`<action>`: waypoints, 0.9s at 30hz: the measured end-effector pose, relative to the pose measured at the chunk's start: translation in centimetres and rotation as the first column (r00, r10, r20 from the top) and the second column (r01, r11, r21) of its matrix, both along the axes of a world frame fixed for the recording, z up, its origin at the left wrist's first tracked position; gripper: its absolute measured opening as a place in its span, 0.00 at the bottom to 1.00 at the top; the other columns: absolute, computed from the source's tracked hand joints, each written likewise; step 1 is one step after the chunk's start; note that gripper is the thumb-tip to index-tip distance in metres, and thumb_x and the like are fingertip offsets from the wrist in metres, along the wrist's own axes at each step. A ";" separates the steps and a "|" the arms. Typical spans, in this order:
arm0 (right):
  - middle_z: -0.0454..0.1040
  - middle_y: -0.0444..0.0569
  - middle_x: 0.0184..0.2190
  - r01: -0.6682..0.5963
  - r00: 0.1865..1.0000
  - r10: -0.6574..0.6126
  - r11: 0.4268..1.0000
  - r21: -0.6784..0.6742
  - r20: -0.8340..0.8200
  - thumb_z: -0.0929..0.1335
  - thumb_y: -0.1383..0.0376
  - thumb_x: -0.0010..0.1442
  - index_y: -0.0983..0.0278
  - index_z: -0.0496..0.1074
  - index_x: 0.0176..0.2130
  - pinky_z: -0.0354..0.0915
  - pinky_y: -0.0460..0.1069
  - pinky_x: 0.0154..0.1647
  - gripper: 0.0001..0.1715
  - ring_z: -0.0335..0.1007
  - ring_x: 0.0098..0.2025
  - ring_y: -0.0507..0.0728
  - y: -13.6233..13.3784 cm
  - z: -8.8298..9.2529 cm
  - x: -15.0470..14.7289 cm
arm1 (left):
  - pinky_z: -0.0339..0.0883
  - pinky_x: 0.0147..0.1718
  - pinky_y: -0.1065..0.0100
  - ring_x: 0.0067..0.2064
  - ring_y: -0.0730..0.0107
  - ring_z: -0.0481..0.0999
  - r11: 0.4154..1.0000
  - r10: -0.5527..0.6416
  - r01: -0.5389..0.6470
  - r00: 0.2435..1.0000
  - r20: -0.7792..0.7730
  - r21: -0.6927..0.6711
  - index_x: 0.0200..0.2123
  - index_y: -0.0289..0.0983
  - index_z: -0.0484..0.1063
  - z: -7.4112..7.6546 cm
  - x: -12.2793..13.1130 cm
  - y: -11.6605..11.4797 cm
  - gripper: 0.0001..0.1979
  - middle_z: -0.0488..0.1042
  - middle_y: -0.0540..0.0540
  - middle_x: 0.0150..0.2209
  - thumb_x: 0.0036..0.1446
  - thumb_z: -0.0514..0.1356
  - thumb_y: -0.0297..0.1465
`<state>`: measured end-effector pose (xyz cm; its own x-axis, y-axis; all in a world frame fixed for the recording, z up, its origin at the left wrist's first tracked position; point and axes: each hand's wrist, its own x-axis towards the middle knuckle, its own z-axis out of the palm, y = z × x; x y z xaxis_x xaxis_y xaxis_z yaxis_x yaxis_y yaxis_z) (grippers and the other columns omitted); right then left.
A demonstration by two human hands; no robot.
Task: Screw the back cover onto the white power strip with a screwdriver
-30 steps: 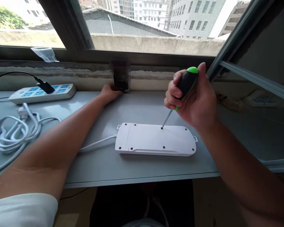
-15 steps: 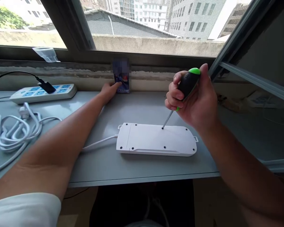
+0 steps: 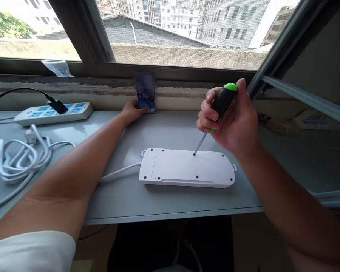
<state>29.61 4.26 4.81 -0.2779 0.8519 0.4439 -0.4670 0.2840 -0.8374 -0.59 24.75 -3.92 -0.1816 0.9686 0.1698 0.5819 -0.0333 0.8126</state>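
Note:
My right hand [image 3: 228,119] is wrapped round the black and green handle of a screwdriver [image 3: 225,100]. Its thin shaft slants down to the left, and the tip sits in a dark screw hole on the upper edge of a white power strip [image 3: 175,166]. The strip lies with its back face up, showing several dark screw holes, and a white cord leaves its left end. Farther back, my left hand [image 3: 132,113] reaches to a phone [image 3: 146,101] propped against the wall. Its thumb is stretched out at the phone's lower edge; the other fingers are mostly hidden.
A second power strip [image 3: 53,113] with a black plug in it stands at the back left. Coiled white cord [image 3: 22,158] with a plug lies in front of it. Behind the grey table [image 3: 170,204] is a window, with a metal window frame [image 3: 308,98] on the right.
My left thumb has slid down from the middle of the phone's screen to its lower edge, and the picture on the screen differs. The screwdriver tip stays in the same hole.

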 end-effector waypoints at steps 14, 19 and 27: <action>0.54 0.41 0.23 0.021 1.000 -0.021 1.000 0.002 -0.011 0.59 0.33 0.70 0.60 0.72 0.34 0.53 0.50 0.23 0.37 0.44 0.20 0.48 -0.1 0.0 -0.2 | 0.76 0.54 0.55 0.48 0.45 0.82 1.000 0.006 -0.006 1.000 -0.012 -0.030 0.42 0.36 0.84 0.3 -0.1 -0.1 0.22 0.85 0.39 0.41 0.51 0.72 0.47; 0.53 0.40 0.23 0.045 0.998 -0.046 0.999 0.016 0.042 0.59 0.29 0.66 0.59 0.70 0.34 0.54 0.50 0.24 0.39 0.44 0.21 0.49 -0.2 0.0 -0.2 | 0.75 0.55 0.55 0.48 0.46 0.81 0.999 0.036 -0.037 0.998 0.053 0.011 0.40 0.36 0.83 -0.1 -0.2 0.8 0.23 0.83 0.38 0.39 0.58 0.64 0.51; 0.54 0.41 0.23 0.010 1.000 -0.010 1.000 -0.001 -0.009 0.59 0.33 0.70 0.60 0.72 0.34 0.54 0.50 0.24 0.37 0.45 0.20 0.48 0.0 0.0 -0.1 | 0.74 0.53 0.56 0.45 0.49 0.81 0.999 0.040 -0.042 0.992 0.116 0.021 0.38 0.35 0.82 -0.7 -0.6 2.1 0.23 0.83 0.38 0.39 0.59 0.60 0.50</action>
